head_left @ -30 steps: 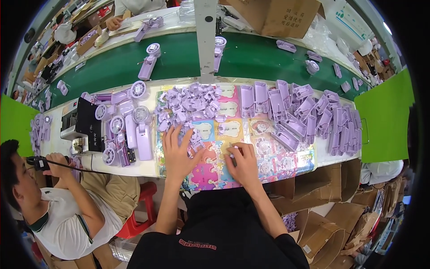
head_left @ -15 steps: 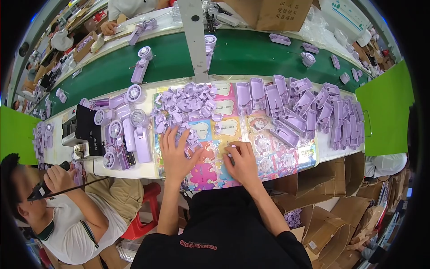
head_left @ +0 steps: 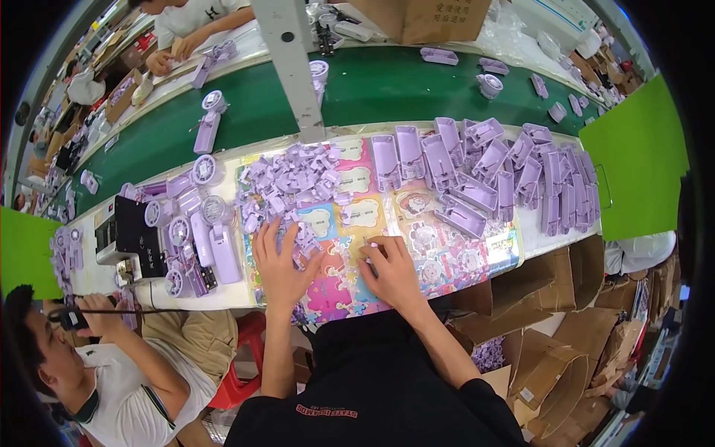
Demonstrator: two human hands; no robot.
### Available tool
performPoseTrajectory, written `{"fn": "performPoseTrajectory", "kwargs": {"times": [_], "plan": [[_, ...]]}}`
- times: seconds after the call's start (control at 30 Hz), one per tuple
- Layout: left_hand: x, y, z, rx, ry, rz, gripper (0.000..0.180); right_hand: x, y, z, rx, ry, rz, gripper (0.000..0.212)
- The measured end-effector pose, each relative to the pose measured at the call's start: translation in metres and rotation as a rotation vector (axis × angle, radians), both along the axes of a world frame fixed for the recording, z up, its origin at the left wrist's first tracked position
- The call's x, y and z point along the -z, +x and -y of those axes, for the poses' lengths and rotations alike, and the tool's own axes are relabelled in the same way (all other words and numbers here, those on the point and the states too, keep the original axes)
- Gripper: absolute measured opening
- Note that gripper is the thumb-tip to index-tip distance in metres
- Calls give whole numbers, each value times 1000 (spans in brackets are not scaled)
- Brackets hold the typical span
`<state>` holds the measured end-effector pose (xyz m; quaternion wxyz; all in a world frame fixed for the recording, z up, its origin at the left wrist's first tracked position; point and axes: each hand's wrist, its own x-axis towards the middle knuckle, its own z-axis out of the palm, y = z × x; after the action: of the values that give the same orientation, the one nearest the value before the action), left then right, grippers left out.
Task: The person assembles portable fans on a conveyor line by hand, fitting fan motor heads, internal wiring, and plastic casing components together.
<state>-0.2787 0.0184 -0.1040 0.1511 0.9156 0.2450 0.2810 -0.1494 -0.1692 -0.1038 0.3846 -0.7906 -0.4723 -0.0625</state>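
Note:
My left hand (head_left: 284, 270) rests at the near edge of a heap of small light-purple plastic parts (head_left: 292, 179), fingers spread apart, fingertips among the closest pieces. To its right, my right hand (head_left: 392, 274) is held low over a colourful printed mat (head_left: 328, 294). Its thumb and index finger are bent together in a pinch; something tiny shows at the fingertips, too small to name. One loose purple part (head_left: 345, 216) lies on the mat beyond both hands.
Long purple trough-shaped housings (head_left: 463, 216) crowd the right of the table. Purple housings with round heads (head_left: 203, 170) and a black box (head_left: 139, 237) stand at left. Beyond runs a green belt (head_left: 387, 97) behind a metal post (head_left: 289, 67). A co-worker (head_left: 126, 372) sits at left; cardboard boxes (head_left: 551, 283) stand right.
The whole view has tilted and shifted slightly. My hands keep nearly the same places by the heap. The person across the belt now shows more, both hands in view.

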Motion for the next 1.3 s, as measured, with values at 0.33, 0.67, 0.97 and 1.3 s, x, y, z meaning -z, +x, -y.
{"fn": "performPoseTrajectory", "kwargs": {"times": [0.33, 0.67, 0.97, 1.3], "plan": [[1, 0, 0, 19, 27, 11, 65, -3, -2, 3, -5, -21, -9, 28], [1, 0, 0, 21, 6, 18, 63, -5, 0, 1, -48, -24, -55, 46], [0, 0, 0, 24, 9, 26, 64, -7, 0, 1, -52, -21, -20, 40], [2, 1, -1, 46, 16, 11, 65, -1, 2, 3, 27, 34, -5, 28]]}}
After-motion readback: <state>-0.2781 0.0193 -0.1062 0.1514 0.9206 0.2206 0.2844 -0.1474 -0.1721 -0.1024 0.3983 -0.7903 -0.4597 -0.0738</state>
